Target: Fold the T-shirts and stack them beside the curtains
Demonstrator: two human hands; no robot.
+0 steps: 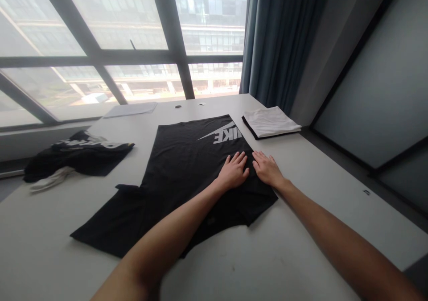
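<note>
A black T-shirt [180, 162] with a white Nike print lies spread on the white table [301, 238], its right side folded inward so the print is cut off at the fold. My left hand [234, 171] rests flat on the shirt, fingers stretched out and palm down. Beside it, my right hand [267, 168] lies flat at the shirt's folded right edge, its fingers extended. One sleeve [103, 225] reaches out toward the lower left. My left forearm hides part of the shirt's near side.
To the right of the shirt sits a stack of folded clothes [270, 121], white over black. A rumpled pile of dark and white clothes [76, 154] lies at the left edge. Behind the table are a window [133, 24] and a blue curtain [277, 38].
</note>
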